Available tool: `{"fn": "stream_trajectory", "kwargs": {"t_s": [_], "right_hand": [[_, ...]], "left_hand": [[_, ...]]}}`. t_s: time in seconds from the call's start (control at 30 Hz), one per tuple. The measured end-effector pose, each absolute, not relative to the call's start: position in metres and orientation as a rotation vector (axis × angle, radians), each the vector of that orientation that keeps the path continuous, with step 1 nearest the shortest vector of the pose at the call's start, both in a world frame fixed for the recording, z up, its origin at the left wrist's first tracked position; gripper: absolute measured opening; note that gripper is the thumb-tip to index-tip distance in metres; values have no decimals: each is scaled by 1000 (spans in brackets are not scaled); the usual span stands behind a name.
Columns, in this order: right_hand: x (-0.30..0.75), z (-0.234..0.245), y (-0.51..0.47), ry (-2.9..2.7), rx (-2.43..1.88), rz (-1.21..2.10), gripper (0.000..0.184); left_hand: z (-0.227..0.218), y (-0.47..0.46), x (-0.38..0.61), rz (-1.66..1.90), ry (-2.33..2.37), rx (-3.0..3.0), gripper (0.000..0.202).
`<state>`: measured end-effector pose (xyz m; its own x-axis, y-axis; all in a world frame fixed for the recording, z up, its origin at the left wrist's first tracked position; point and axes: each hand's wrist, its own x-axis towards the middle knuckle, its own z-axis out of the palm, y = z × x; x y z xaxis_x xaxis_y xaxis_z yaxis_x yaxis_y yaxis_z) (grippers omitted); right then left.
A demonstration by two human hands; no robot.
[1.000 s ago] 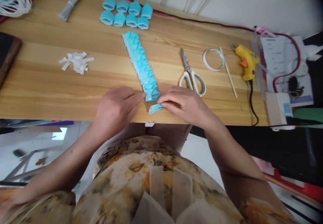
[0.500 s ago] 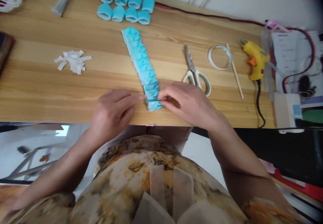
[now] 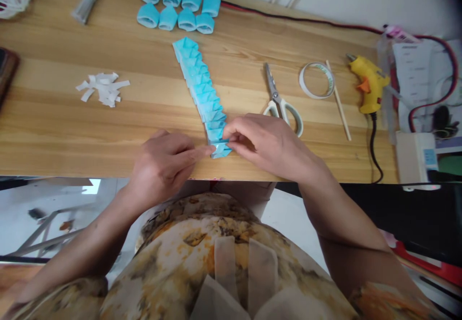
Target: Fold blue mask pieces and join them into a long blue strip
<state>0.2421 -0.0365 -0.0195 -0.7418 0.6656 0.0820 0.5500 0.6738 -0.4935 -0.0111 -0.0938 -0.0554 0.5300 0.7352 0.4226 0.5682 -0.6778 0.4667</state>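
A light-blue strip of overlapping folded paper (image 3: 200, 82) lies on the wooden table, slanting from the back toward the front edge. At its near end, my right hand (image 3: 269, 144) pinches the strip's right side between thumb and fingers. My left hand (image 3: 162, 163) reaches in from the left; its index finger is stretched out and its tip touches the left side of that near end. The other left fingers are bent, with nothing visible in them. My right fingertips partly cover the folds there.
Several blue folded paper caps (image 3: 186, 19) stand in two rows behind. White paper scraps (image 3: 104, 89) lie left. To the right are scissors (image 3: 276, 96), a tape roll (image 3: 302, 82), a thin stick (image 3: 342, 113) and a yellow glue gun (image 3: 371, 86). A cable (image 3: 288, 18) runs along the back.
My left index finger has moved right, onto the near end of the strip. My right fingers have shifted slightly over the folds there. The view has moved a little.
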Motion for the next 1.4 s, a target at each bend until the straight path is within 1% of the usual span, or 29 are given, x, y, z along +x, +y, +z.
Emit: {"fn": "stream_trajectory", "kwargs": {"t_s": [0.57,1.07,1.23,1.33,1.4], "right_hand": [[243,-23,-34,-2621,-973,690,12],[243,-29,-35,-2598,-956,695,10],[251,-23,-39,-2528,-986,668,21],[250,-25,-44,-2551,-962,564,31],[245,-30,-49,-2589,-972,486,33]], "left_hand": [[-56,-94,-10,805,1159,2544,32],[-56,-94,-2,758,1254,2646,28],[-57,-94,-1,732,1273,2599,28],[-58,-94,-2,685,1305,2544,28],[-58,-95,-3,677,1313,2539,28]]}}
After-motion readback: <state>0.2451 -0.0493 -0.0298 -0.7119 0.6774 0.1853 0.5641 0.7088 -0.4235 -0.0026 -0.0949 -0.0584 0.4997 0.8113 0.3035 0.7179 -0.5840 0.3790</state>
